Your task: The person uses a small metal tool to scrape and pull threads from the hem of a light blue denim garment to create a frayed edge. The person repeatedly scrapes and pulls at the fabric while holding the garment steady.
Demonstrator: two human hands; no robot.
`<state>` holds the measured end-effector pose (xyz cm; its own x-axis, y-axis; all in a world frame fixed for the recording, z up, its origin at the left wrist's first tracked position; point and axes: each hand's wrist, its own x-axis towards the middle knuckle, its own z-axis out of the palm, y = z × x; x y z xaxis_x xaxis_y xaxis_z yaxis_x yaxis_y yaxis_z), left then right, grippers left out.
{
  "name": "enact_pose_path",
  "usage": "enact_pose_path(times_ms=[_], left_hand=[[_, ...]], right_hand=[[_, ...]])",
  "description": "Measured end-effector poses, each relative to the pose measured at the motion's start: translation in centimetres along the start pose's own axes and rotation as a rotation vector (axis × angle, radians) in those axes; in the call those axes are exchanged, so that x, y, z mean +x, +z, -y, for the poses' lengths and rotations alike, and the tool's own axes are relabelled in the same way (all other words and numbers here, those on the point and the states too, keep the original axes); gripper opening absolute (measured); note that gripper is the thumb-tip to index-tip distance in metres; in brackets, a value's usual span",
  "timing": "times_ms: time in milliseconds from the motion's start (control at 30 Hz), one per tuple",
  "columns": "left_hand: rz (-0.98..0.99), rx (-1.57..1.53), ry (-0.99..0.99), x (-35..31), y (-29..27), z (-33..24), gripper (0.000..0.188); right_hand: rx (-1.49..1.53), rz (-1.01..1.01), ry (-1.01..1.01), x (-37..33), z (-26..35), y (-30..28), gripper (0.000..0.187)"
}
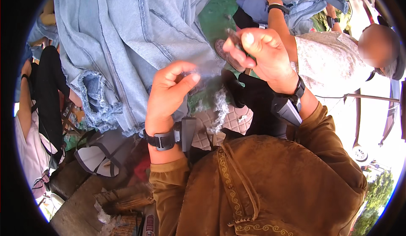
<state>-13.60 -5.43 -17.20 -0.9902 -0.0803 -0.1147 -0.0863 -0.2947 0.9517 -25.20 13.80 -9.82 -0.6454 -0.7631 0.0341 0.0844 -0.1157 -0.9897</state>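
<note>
Light-blue denim garments [131, 28] with long seams and frayed edges fill the upper left, in front of me. My left hand [167, 92] is closed, thumb and forefinger pinching the frayed edge of the denim, which is blurred there. To the right and higher up, my right hand [268, 56] is closed round a small dark metal tool [235, 39], perhaps thread snips; its blades are blurred and partly hidden by the fingers. The tool is apart from the cloth. A frayed hem opening [94, 93] hangs at the left.
Loose white threads [220, 109] lie over a quilted brown pad [203, 124] below my hands. At the upper right a co-worker [325, 56] handles more denim [302, 3]. Another person's dark-clad leg [48, 92] is at the left. A grey-white bag-like thing [99, 155] lies lower left.
</note>
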Motion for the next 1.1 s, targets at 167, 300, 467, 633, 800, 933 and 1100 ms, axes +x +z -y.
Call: enact_pose_path(times_ms=[167,300,467,633,800,933,1100], left_hand=[[0.091,-0.017,0.289,-0.4,0.5,-0.4,0.021],[0.122,-0.022,0.367,-0.4,0.0,-0.1,0.021],[0.010,-0.217,0.268,-0.9,0.8,-0.8,0.021],[-0.020,-0.218,0.299,-0.8,1.2,-0.8,0.023],[-0.015,-0.116,0.219,-0.8,0.5,-0.1,0.015],[-0.059,-0.081,0.130,-0.7,0.4,-0.6,0.010],[-0.027,-0.089,0.148,-0.7,0.4,-0.8,0.009]], right_hand=[[-0.430,0.231,0.078,-2.3,1.0,0.9,0.029],[-0.456,0.010,-0.097,-1.3,-1.6,1.6,0.019],[-0.699,0.033,-0.331,-1.0,-1.7,2.8,0.022],[-0.772,-0.031,-0.507,-0.2,-2.7,4.5,0.023],[-0.767,-0.043,-0.431,0.2,-3.4,4.5,0.012],[-0.330,0.068,-0.149,-0.8,-1.3,4.9,0.006],[-0.505,-0.086,-0.184,-0.2,-2.3,3.5,0.005]])
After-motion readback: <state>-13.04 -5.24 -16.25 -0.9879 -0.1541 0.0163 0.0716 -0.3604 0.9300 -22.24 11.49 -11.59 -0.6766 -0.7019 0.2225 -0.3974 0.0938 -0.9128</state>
